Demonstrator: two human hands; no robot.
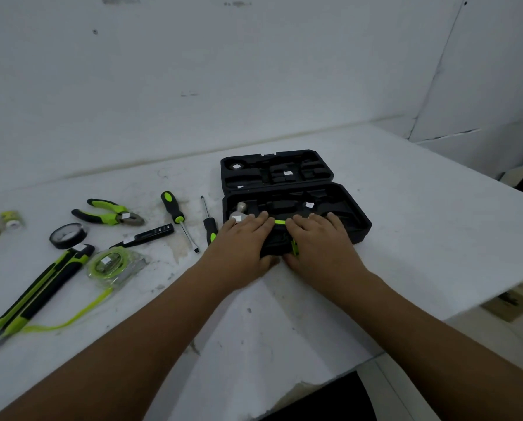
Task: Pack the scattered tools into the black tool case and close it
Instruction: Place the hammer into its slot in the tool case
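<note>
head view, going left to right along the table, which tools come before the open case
black tape roll → pliers → large screwdriver → slim screwdriver → black tool case

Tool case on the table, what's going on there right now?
A person's left hand and right hand press a hammer down into the open black tool case. Pliers, a flat-blade screwdriver, a smaller screwdriver, a roll of black tape and a tape measure lie loose on the table to its left, not yet packed.
</note>
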